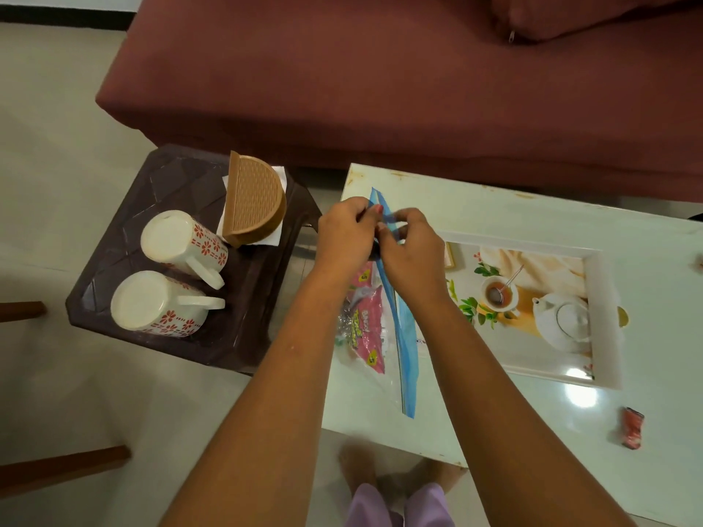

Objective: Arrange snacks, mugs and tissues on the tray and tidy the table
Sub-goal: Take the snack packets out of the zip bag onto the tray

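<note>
A clear zip bag [404,348] with a blue seal strip lies on the left end of the white table [494,412]; pink snack packets [367,329] show inside it. My left hand [344,232] and my right hand [412,252] both pinch the blue strip near the bag's far end, fingers curled close together. To the right lies the white tray [605,317], printed with a teapot and cup. Two white mugs [182,241] [156,302] with red flowers stand upside down on a dark brown stool [251,310]. A tan tissue holder [253,203] with white tissues stands behind them.
A maroon sofa [380,78] runs along the far side of the table and stool. A small red crumpled wrapper [632,427] lies near the table's front right. Wooden furniture legs [64,465] show at the left on the pale floor. My feet are below the table edge.
</note>
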Action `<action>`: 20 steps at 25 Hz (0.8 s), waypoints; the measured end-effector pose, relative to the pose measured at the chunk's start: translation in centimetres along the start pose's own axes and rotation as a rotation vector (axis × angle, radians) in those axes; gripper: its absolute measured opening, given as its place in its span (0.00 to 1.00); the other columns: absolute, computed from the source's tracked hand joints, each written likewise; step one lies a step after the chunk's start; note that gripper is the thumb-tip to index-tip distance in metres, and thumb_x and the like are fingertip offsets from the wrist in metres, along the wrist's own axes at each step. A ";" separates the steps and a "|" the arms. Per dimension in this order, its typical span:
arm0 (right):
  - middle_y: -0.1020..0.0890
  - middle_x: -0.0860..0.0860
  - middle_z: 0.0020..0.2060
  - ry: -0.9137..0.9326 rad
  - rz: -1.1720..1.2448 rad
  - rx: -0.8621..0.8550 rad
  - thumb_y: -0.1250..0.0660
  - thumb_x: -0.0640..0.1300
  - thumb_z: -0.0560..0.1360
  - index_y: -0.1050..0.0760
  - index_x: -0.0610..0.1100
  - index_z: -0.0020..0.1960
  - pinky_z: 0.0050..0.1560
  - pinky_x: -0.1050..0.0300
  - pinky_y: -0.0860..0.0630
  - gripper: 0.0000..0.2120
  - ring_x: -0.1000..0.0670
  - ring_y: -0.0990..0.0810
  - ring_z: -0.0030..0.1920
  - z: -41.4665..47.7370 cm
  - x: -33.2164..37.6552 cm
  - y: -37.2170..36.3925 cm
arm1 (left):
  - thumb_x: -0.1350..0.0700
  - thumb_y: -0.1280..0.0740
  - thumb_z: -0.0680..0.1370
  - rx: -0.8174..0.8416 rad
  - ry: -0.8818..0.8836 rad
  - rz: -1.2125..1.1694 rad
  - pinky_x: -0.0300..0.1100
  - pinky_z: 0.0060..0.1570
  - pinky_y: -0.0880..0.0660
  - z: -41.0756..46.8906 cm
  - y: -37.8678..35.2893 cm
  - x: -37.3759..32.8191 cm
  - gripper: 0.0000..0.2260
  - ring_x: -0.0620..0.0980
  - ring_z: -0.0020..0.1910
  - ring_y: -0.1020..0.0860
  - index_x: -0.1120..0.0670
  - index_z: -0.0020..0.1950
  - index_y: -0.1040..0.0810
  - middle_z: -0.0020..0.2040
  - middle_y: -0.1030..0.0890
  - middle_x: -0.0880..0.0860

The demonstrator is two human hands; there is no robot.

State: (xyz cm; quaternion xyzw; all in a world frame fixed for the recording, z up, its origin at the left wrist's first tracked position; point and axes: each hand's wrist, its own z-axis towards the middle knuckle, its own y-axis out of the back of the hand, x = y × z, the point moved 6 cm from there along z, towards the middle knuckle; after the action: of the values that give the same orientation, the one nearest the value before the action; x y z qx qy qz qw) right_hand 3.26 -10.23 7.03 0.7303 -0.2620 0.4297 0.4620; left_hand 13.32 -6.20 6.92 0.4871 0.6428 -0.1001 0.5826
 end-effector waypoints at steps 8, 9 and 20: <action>0.17 0.45 0.47 0.057 -0.187 -0.130 0.39 0.41 0.78 0.22 0.40 0.51 0.42 0.64 0.32 0.09 0.53 0.23 0.43 3.4 0.9 0.2 | 0.56 0.40 0.80 -0.091 -0.178 0.274 0.31 0.30 0.35 -0.1 -0.2 -0.6 0.10 0.45 0.32 0.28 0.58 0.42 0.24 0.38 0.24 0.53; 0.17 0.45 0.48 0.050 -0.208 -0.136 0.39 0.41 0.78 0.22 0.39 0.51 0.41 0.64 0.33 0.09 0.53 0.24 0.43 3.5 0.7 0.2 | 0.55 0.39 0.80 -0.139 -0.192 0.327 0.31 0.31 0.36 -0.2 -0.1 -0.5 0.11 0.45 0.33 0.28 0.59 0.42 0.23 0.37 0.24 0.53; 0.17 0.45 0.45 0.090 -0.180 -0.109 0.39 0.39 0.77 0.22 0.38 0.49 0.34 0.70 0.36 0.08 0.54 0.26 0.40 4.0 0.2 0.7 | 0.55 0.40 0.79 -0.134 -0.223 0.333 0.35 0.35 0.29 0.0 -0.8 -1.0 0.09 0.46 0.35 0.27 0.58 0.43 0.25 0.38 0.22 0.55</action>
State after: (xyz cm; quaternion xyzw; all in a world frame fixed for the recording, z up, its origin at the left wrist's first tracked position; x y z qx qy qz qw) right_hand 4.37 -14.06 6.70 0.7047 -0.1974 0.4038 0.5489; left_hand 12.56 -7.08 7.43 0.5327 0.4902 -0.0128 0.6898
